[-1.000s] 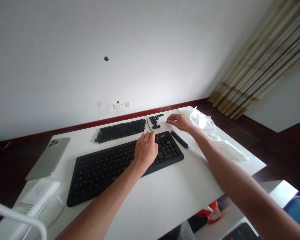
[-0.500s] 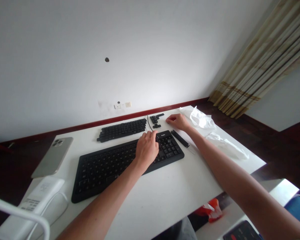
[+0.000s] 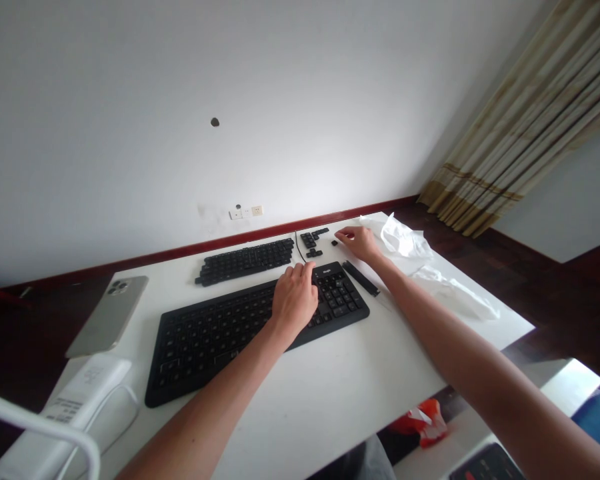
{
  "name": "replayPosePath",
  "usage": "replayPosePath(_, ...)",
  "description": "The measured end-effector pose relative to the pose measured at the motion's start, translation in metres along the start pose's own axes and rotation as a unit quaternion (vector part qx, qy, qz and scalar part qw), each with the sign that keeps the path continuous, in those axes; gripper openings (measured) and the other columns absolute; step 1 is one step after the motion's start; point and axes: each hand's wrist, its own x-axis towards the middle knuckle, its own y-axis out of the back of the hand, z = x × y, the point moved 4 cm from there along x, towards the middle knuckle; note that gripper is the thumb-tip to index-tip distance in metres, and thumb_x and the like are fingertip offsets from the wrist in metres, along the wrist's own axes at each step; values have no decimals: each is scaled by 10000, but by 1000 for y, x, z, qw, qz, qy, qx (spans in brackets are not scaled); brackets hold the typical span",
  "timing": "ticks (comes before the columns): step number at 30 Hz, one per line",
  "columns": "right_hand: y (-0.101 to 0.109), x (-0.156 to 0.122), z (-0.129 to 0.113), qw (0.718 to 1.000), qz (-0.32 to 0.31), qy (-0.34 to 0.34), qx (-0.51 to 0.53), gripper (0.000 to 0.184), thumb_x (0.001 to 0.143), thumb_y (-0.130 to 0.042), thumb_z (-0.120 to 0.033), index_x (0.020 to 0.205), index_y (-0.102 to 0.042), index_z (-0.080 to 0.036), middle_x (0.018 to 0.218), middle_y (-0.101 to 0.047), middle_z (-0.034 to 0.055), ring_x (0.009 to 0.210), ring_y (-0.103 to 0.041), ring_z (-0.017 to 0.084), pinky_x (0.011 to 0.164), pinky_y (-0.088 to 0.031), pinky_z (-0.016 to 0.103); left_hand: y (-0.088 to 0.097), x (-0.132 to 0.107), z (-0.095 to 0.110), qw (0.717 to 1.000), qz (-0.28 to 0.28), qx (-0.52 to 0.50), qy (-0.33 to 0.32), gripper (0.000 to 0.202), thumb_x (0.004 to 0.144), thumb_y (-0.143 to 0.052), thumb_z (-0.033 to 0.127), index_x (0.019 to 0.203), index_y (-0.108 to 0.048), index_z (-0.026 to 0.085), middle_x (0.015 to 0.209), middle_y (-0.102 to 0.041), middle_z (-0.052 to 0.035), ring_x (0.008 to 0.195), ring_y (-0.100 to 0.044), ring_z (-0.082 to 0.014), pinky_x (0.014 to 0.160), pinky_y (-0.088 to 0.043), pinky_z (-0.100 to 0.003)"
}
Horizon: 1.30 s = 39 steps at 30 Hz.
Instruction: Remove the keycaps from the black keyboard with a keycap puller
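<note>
A black keyboard (image 3: 195, 357) lies aslant on the white desk; its left and middle part shows bare key sockets, while keycaps sit on the number pad at its right. My left hand (image 3: 295, 298) rests across it, fingers curled over the far edge and the thumb pointing right. On the desk beyond, my right hand (image 3: 359, 243) hovers just right of a single loose keycap (image 3: 335, 243), its fingertips slightly apart and nothing visible between them. Small groups of keycaps (image 3: 309, 239) lie left of that hand. Rows of loose keycaps (image 3: 250, 260) are laid out behind the keyboard.
A dark strip-shaped tool (image 3: 361, 278) lies right of the keyboard. Crumpled white plastic bags (image 3: 405, 239) are on the desk's right side. At left are a phone (image 3: 110, 317) and a white power strip (image 3: 75, 400) with a cord. A black cable (image 3: 299, 248) runs toward the wall.
The single keycap, hidden at my right fingertips before, now lies uncovered on the desk. My right hand has drawn slightly right and its fingers have parted. My left hand stays on the keyboard.
</note>
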Motion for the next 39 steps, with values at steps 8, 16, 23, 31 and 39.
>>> replayPosePath(8,-4,-3,-3,997,-59,55,-14,163,781,-720,-185,933,-770,-219,864,-794,19,775,-722,198,766,-541,305,0,1,0,1000,-4,-4,3,458,922,-537,65,1364,-533,185,1116,-669,-89,1048,-615,-260,955,-530,-404)
replayPosePath(16,-20,1,-8,997,-40,68,-6,166,846,-680,-236,946,-809,-207,822,-773,30,745,-685,186,749,-514,294,0,1,0,1000,-3,-7,-2,447,930,-525,72,1364,-537,179,1120,-663,-90,1053,-610,-270,959,-531,-414)
replayPosePath(23,-20,3,-9,994,-34,106,3,253,846,-656,-206,1054,-800,-212,1023,-801,48,759,-677,178,788,-531,306,0,1,0,1000,-4,-7,-1,460,929,-518,65,1373,-531,182,1123,-668,-93,1079,-614,-267,978,-530,-413)
replayPosePath(31,-17,2,-9,997,-27,66,-44,183,850,-658,-213,913,-830,-201,877,-784,52,752,-676,192,779,-519,301,0,0,-1,1000,-5,-5,0,445,937,-519,71,1367,-535,183,1124,-669,-94,1073,-616,-264,967,-532,-409)
replayPosePath(39,-23,2,-8,994,-36,94,-33,269,878,-629,-209,1021,-858,-216,942,-786,62,773,-676,190,781,-515,297,0,1,0,1000,-5,-3,0,430,935,-529,80,1352,-546,183,1120,-665,-96,1070,-613,-272,970,-528,-416)
